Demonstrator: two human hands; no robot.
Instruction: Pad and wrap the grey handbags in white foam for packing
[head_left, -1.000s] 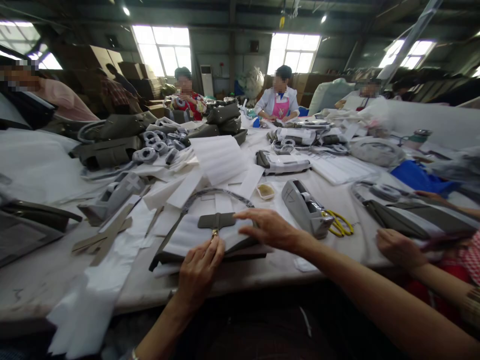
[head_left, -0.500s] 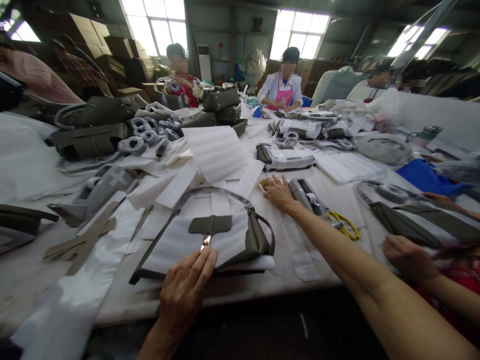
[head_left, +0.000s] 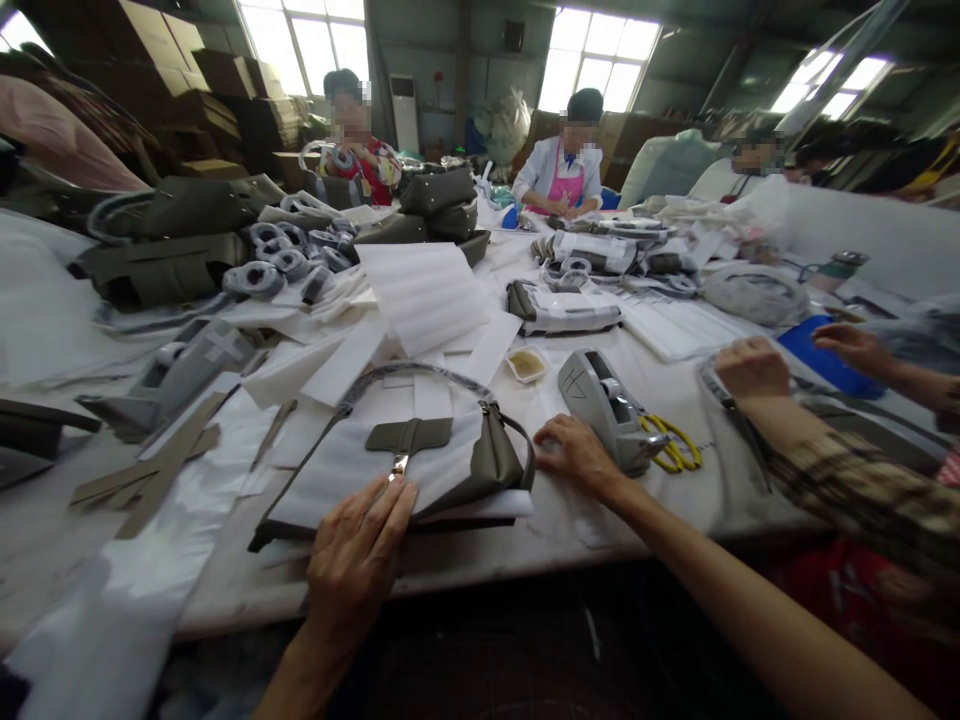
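An olive-grey handbag (head_left: 501,455) lies before me, its front covered with white foam sheet (head_left: 442,460) and its handle wrapped in clear film. My left hand (head_left: 358,545) is closed at the bag's front, fingertips by the gold clasp (head_left: 398,465); the thumb is hidden. To the right of the bag, my right hand (head_left: 581,455) is low over the table with its fingers curled together. Whatever its fingertips may hold is too blurred to tell. Behind it sits a small white dish (head_left: 525,366) with a yellowish pad. A grey tape dispenser (head_left: 600,400) stands beside this hand.
Yellow-handled scissors (head_left: 681,445) lie past the dispenser. At right, a co-worker's hands (head_left: 754,370) are over another bag. Foam sheets (head_left: 420,290), wrapped rings (head_left: 259,280) and stacked bags (head_left: 172,265) cover the left and back. Two people work across the table.
My right hand has drawn back from the small dish toward the bag's right side, uncovering the dish. My left hand stays at the clasp. The co-worker's hands at right have risen.
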